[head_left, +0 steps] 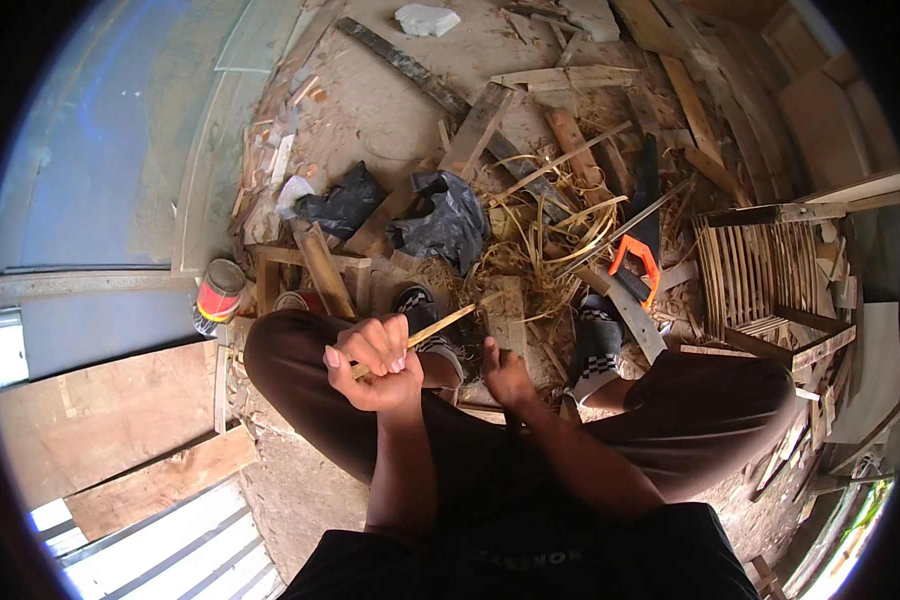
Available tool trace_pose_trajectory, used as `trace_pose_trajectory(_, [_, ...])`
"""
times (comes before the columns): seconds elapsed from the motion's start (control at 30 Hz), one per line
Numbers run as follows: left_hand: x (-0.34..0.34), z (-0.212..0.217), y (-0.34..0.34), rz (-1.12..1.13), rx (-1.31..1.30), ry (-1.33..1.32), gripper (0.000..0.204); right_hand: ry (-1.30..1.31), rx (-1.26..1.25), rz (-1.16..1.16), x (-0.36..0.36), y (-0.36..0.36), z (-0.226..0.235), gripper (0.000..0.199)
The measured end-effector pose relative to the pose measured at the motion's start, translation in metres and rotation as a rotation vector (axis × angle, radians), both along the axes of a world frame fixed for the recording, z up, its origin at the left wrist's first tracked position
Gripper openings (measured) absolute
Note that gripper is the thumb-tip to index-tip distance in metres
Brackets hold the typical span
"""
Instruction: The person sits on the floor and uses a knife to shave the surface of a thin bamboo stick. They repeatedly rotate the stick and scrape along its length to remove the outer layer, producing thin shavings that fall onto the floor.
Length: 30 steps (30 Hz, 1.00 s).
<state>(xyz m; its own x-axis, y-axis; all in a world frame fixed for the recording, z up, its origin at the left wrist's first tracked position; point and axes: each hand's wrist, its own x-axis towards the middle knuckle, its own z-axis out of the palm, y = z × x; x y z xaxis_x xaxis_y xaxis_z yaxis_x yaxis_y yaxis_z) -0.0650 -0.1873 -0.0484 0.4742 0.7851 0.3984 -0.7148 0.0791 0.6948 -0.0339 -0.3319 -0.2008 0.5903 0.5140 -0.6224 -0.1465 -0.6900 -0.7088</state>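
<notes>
My left hand (375, 365) is closed around a thin, pale strip of wood or bamboo (442, 325). The strip slants up and to the right from my fist, its far end above the floor between my feet. A little to the right, my right hand (508, 375) is curled with the thumb up. A small dark shape shows just under it, but what those fingers hold is hidden. Past my hands lies a tangled heap of pale shavings (540, 235). A flat board (506, 310) stands out beneath the shavings, between my shoes.
An orange-handled saw (637, 268) lies right of the shavings, near a curved grey blade (638, 318). A slatted wooden frame (760, 265) stands at the right. Black plastic bags (438, 222) and scrap planks (478, 128) litter the floor ahead. A red-labelled can (220, 290) is at the left.
</notes>
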Motion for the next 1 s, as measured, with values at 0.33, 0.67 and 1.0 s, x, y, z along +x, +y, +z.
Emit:
trace_pose_trajectory(0.33, [0.009,-0.004,-0.005,0.011,0.067,0.029,0.049,0.034,0.366,-0.077,0.000,0.009,0.048,0.061])
trace_pose_trajectory(0.67, [0.002,-0.003,-0.002,-0.102,-0.042,-0.040,0.041,0.126,0.287,-0.018,0.008,0.008,0.060,0.066])
trace_pose_trajectory(1.0, [0.001,-0.001,-0.002,-0.068,-0.068,-0.098,0.036,0.071,0.279,0.026,0.002,0.009,0.052,0.065])
